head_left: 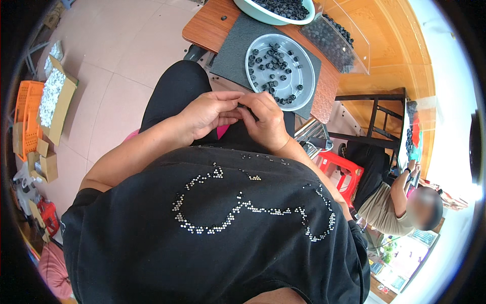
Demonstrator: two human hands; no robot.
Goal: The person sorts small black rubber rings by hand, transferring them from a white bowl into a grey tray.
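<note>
My left hand [213, 112] and my right hand [266, 119] meet above my lap, fingertips together in a pinch. Between them a bit of a small black part [240, 105] shows; the fingers hide most of it, so its shape is unclear. Just beyond the hands, a round clear plastic basin [248, 68] holds many small black cap-like pieces [276, 63], scattered loosely over its bottom. The basin rests on a dark grey mat [230, 55] on a brown wooden table [202, 28].
A pale green basin [273, 20] and a clear bin [362, 55] hold more black pieces behind. To the right are a red stool [349, 172] and another person [390, 202] seated at work. On the left floor stand an orange crate [29, 109] and cardboard boxes [68, 96].
</note>
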